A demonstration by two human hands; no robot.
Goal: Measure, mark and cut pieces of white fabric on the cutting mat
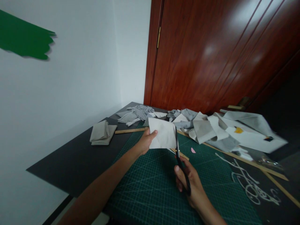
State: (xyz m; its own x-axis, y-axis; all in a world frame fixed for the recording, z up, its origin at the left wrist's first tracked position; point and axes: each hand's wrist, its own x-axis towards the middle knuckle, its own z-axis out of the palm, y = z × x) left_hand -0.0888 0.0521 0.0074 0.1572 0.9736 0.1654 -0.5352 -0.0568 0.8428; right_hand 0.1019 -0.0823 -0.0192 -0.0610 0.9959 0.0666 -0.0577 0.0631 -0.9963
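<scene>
With the square of off-white fabric (162, 133) as the centre of the dial, the left hand (147, 141) grips its edge at 8 o'clock, thumb laid over the face and fingers behind. The right hand (187, 178), at 5 o'clock, is wrapped around the black-handled scissors (177, 150), whose blades point towards 12 along the fabric's 3 o'clock edge. The fabric appears lifted above the gridded green cutting mat (150, 178) on the dark bench (72, 165). How far the blades are parted cannot be told, as they show nearly edge-on.

The step in hand looks like trimming that 3 o'clock side. The next move seems to call for the left hand to keep the sheet flat and taut while the right guides the blades straight along the edge, clear of the left fingers.

A folded stack of beige cloth (100, 132) lies at 9 o'clock, and a heap of grey scraps (138, 114) at 10. A larger pile of pale fabric pieces (211, 128) spreads at 3. At 4 o'clock a small pink scrap (192, 150) rests on the mat; farther out that way lie tangled white strips (253, 187), well apart from both hands.
</scene>
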